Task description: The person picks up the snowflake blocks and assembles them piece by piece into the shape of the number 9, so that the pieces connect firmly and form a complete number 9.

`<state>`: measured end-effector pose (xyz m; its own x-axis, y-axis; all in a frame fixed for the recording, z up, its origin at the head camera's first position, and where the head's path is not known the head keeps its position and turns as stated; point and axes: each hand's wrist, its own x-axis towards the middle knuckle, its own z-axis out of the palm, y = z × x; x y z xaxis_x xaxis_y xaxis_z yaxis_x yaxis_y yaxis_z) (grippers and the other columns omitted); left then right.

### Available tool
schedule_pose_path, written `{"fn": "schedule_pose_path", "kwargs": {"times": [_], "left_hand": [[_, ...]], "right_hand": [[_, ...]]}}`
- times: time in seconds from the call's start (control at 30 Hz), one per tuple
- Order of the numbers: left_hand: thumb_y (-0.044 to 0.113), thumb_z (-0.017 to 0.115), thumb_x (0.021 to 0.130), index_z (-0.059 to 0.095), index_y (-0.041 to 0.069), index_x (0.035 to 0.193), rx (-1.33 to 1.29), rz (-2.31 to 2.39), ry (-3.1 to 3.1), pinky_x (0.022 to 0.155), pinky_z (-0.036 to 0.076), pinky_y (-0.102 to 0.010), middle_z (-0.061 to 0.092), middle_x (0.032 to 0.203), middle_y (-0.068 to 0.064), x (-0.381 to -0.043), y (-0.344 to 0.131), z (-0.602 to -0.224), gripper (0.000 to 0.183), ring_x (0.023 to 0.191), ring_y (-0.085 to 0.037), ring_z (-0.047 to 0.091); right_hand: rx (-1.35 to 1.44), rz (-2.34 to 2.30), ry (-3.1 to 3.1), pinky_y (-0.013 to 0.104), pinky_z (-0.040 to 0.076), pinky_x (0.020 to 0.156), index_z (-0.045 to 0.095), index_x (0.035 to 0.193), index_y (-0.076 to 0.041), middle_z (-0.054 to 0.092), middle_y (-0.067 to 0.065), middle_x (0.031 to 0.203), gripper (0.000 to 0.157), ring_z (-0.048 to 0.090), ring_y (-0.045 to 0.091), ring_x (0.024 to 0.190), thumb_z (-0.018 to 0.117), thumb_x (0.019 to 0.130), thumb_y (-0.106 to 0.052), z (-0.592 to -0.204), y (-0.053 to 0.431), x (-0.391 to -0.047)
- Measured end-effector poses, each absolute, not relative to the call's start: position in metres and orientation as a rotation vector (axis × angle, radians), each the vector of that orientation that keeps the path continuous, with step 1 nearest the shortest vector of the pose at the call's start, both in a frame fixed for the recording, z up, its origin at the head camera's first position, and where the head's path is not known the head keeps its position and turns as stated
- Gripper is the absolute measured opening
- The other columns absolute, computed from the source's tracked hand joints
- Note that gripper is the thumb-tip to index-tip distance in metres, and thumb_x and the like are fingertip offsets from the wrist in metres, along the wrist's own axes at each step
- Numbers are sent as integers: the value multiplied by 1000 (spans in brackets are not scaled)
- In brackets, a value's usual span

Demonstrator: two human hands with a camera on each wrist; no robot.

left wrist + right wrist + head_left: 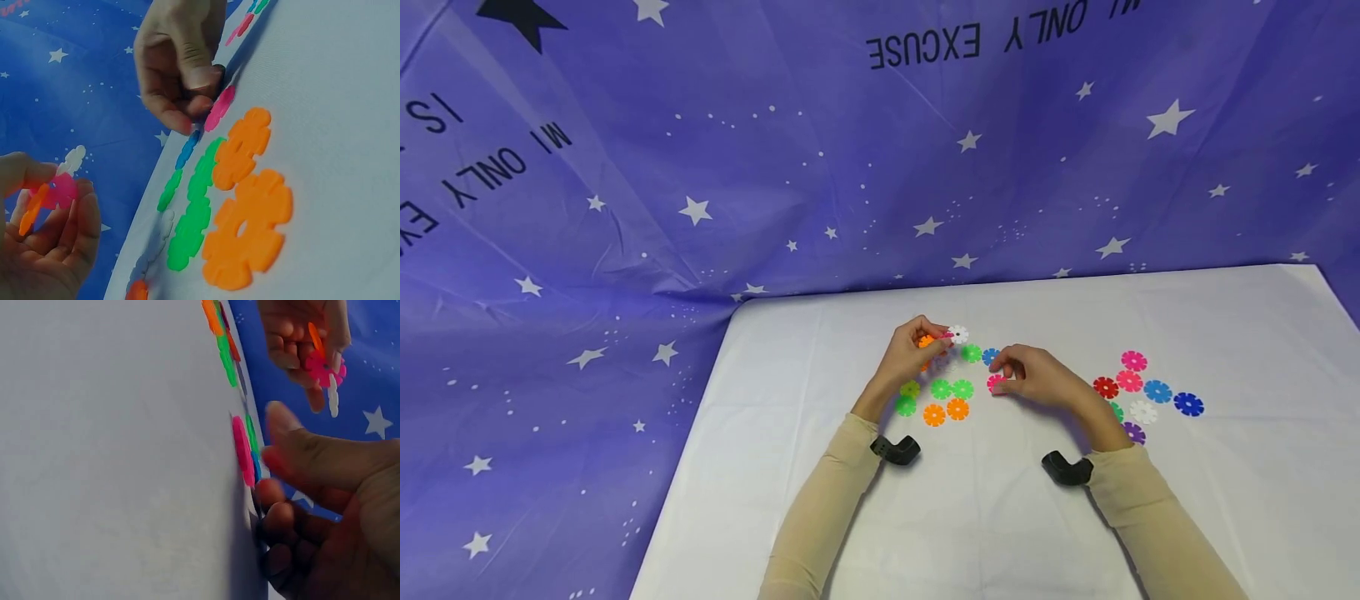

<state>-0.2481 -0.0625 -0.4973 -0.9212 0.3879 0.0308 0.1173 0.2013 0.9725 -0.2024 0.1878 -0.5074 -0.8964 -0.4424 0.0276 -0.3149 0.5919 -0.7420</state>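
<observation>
Both sleeves enter bottom centre; left hand pinches joined discs, right hand pinches pink disc on the surface.

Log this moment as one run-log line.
left hand: holds joined discs | right hand: pinches pink disc on table | loose discs at right

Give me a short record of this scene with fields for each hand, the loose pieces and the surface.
Left hand: left hand holds a joined cluster of orange, pink and white discs above the table.
Right hand: right hand fingers touch a pink disc lying on the cloth.
Loose pieces: green and orange discs between the hands; more discs beside the right wrist.
Surface: white tablecloth.
Backdrop: purple star cloth.
</observation>
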Motion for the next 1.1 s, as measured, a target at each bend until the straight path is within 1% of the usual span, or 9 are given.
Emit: {"fn": "schedule_pose_path", "kwargs": {"times": [0.13, 0.27, 0.4, 0.47, 0.53, 0.77, 0.93, 1.0, 1.1], "left_hand": [[11, 69, 91, 58, 1, 94, 457, 1789, 2289, 62, 51, -28, 67, 121, -14, -248, -62, -498, 15, 93, -19, 69], [11, 69, 91, 56, 1, 97, 424, 1806, 2278, 60, 50, -25, 68, 114, -14, -248, -63, -499, 18, 91, -22, 70], [7, 67, 92, 56, 0, 120, 466, 1802, 2246, 68, 55, -38, 67, 108, -19, -248, -62, -499, 31, 90, -32, 69], [6, 64, 94, 54, 3, 133, 501, 1773, 2255, 73, 54, -48, 64, 110, -20, -249, -61, -499, 40, 91, -34, 66], [6, 63, 95, 52, 6, 139, 525, 1735, 2284, 76, 53, -51, 61, 112, -20, -249, -61, -498, 45, 91, -33, 65], [13, 65, 95, 57, 12, 138, 508, 1667, 2389, 83, 48, -24, 62, 119, -11, -255, -59, -501, 44, 98, -19, 58], [13, 69, 92, 58, 12, 137, 520, 1657, 2398, 100, 48, -30, 63, 128, -7, -258, -55, -498, 46, 112, -19, 58], [14, 69, 92, 58, 11, 136, 534, 1633, 2411, 100, 48, -33, 63, 128, -7, -259, -53, -497, 46, 113, -21, 59], [15, 70, 92, 59, 11, 136, 555, 1595, 2436, 99, 49, -33, 65, 127, -7, -259, -50, -497, 46, 111, -21, 61]], "right_hand": [[-720, -1033, 2712, 26, 40, 67, 66, 96, -8, 52, 2, 81, 29, 46, 13, 75, 84, 76, -16, -509, 185, -199], [-724, -964, 2754, 27, 39, 67, 63, 92, -9, 49, 2, 81, 27, 45, 14, 75, 84, 76, -13, -509, 182, -198], [-648, -957, 2778, 28, 39, 65, 60, 92, -8, 51, 1, 78, 30, 46, 14, 71, 84, 76, -16, -507, 181, -198], [-586, -957, 2782, 29, 39, 62, 58, 94, -8, 52, 1, 76, 31, 46, 14, 68, 83, 78, -17, -506, 181, -199], [-551, -975, 2772, 29, 39, 60, 57, 96, -8, 52, 1, 73, 30, 46, 14, 65, 81, 80, -17, -505, 182, -200], [-505, -1225, 2753, 27, 46, 61, 58, 106, -2, 61, 6, 82, 17, 52, 15, 64, 67, 92, -6, -505, 182, -206], [-442, -1451, 2747, 24, 49, 55, 59, 115, 1, 61, 13, 87, 21, 59, 18, 61, 55, 94, 5, -498, 174, -211], [-413, -1532, 2743, 23, 51, 56, 58, 120, 1, 61, 14, 90, 27, 62, 22, 65, 52, 94, 7, -494, 169, -212], [-357, -1649, 2733, 23, 55, 58, 57, 123, 1, 60, 15, 93, 31, 66, 27, 71, 55, 93, 6, -489, 162, -214]]}}
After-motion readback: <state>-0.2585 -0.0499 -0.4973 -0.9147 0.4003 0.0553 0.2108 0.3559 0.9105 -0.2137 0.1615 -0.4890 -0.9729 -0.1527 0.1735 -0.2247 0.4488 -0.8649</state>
